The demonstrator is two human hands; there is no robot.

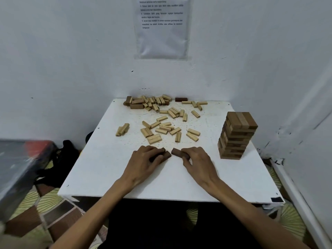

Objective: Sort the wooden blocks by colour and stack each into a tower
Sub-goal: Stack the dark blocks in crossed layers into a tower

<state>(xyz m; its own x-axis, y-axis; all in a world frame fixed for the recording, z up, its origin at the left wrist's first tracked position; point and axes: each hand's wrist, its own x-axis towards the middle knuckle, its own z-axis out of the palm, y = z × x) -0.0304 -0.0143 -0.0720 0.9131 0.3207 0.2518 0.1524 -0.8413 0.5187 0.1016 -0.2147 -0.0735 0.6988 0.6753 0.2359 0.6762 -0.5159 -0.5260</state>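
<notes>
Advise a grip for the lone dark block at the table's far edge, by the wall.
Pinch the dark block at mid-length from above, thumb on the near long face, finger on the far one. It lies flat, long axis left-right. The wall is close behind, so come down steeply; a light block by its right end probably crowds an end grip.

Notice [161, 33] cropped above; dark blocks [177, 152] partly covered.

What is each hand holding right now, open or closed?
Left hand: grips dark brown rectangular wooden blocks, count unclear.
Right hand: grips one dark brown rectangular wooden block.
</notes>
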